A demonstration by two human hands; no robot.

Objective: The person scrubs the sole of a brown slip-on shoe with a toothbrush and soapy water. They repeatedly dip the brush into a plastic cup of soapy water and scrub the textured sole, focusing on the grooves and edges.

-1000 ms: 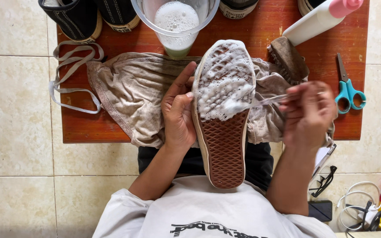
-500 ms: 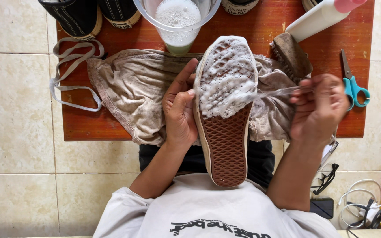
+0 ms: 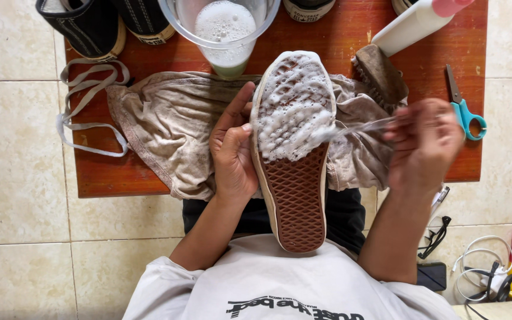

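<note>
Gripping upturned shoe [image 3: 294,178] in left hand [image 3: 232,154], right hand [image 3: 425,139] clasping toothbrush [image 3: 357,127].

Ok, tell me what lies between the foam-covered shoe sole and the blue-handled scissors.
In the head view, between the foamy sole and the scissors lie the crumpled beige cloth and the right hand holding a brush.

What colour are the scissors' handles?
Turquoise-blue handles on the scissors, seen in the head view.
</note>
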